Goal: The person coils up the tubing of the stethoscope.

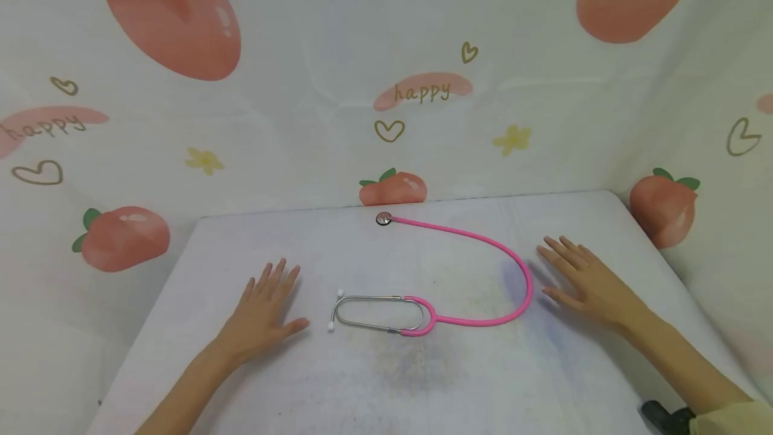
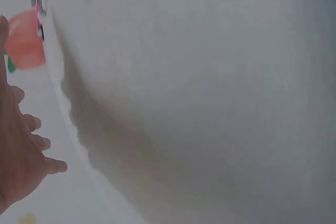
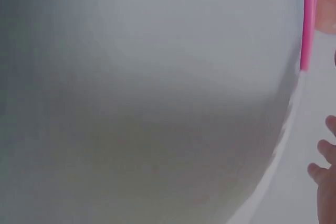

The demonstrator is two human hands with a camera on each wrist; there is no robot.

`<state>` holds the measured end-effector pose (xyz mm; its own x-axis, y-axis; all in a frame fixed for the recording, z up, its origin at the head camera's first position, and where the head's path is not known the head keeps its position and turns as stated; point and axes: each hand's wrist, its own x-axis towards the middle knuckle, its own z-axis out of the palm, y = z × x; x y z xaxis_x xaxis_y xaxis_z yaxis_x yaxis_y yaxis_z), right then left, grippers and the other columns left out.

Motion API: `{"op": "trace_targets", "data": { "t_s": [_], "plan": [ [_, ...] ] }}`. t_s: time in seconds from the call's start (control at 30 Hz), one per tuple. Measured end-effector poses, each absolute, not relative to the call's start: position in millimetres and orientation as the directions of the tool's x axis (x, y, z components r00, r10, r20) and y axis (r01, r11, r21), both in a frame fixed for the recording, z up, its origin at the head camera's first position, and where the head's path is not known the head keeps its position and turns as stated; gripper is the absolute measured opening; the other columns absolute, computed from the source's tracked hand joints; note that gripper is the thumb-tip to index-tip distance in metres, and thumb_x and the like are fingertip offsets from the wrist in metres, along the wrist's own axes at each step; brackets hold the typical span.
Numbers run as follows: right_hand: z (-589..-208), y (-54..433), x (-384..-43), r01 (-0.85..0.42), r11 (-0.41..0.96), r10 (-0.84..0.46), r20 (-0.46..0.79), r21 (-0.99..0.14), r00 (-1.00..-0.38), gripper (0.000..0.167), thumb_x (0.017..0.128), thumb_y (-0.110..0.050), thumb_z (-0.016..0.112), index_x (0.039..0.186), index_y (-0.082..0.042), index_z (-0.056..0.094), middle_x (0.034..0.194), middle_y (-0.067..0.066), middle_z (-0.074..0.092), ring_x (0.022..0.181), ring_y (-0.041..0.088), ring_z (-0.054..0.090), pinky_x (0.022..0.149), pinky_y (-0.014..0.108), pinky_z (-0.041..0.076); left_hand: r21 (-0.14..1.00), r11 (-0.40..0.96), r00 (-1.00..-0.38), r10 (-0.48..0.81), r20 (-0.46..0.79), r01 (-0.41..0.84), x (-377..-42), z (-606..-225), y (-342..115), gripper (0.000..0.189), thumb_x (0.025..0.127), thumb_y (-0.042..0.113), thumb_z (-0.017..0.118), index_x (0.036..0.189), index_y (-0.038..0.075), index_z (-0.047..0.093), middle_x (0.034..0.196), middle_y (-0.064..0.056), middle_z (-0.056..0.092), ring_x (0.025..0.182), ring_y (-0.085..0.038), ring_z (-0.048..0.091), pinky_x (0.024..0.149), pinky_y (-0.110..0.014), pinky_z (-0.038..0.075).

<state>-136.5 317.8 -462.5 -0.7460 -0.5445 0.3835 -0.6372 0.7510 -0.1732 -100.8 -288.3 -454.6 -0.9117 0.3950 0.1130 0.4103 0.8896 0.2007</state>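
Observation:
A pink stethoscope lies on the white table, its tube curving in a wide loop toward the right. Its round chest piece is near the back edge, and the metal ear tubes with white tips point left. My left hand is held with spread fingers to the left of the ear tips, apart from them. On the other side, my right hand has its fingers extended just right of the tube's bend. Neither hand holds anything. In the right wrist view, part of the pink tube shows beyond the tabletop.
Behind the table hangs a white cloth printed with peaches, hearts and flowers; it also runs along both sides. A dark object shows beside the right sleeve at the lower right.

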Motion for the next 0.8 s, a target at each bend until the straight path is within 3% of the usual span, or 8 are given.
{"op": "trace_targets", "data": {
  "t_s": [0.2, 0.43, 0.8],
  "plan": [
    [-460, 306, -136, -0.699, 0.696, -0.593, 0.417, -0.163, -0.688, 0.076, 0.079, -0.026, 0.078, 0.146, -0.006, 0.048, 0.144, 0.016, 0.051, 0.131, 0.039, 0.045, 0.12, 0.02, 0.01, 0.242, 0.857, -0.89, 0.445, 0.099, 0.455, -100, -454, -267, 0.096, 0.088, 0.063, 0.063, 0.16, 0.016, 0.019, 0.163, -0.02, 0.017, 0.148, -0.046, 0.014, 0.113, -0.069, 0.017],
    [-460, 294, -129, -0.697, 0.691, -0.585, 0.42, -0.189, -0.694, 0.075, 0.074, -0.023, 0.084, 0.141, -0.008, 0.055, 0.14, 0.009, 0.055, 0.125, 0.028, 0.052, 0.113, 0.008, 0.012, 0.249, 0.831, -0.866, 0.492, 0.092, 0.498, -104, -454, -254, 0.098, 0.086, 0.063, 0.064, 0.16, 0.017, 0.02, 0.163, -0.018, 0.018, 0.148, -0.043, 0.015, 0.115, -0.067, 0.017],
    [-461, 278, -123, -0.765, 0.597, -0.633, 0.444, -0.24, -0.634, 0.067, 0.072, -0.012, 0.082, 0.136, -0.009, 0.06, 0.133, 0.005, 0.059, 0.12, 0.022, 0.055, 0.111, 0.008, 0.022, 0.286, 0.749, -0.798, 0.591, 0.119, 0.597, -109, -460, -233, 0.095, 0.085, 0.067, 0.063, 0.156, 0.014, 0.031, 0.161, -0.017, 0.027, 0.147, -0.043, 0.021, 0.115, -0.064, 0.023]
  ]
}}
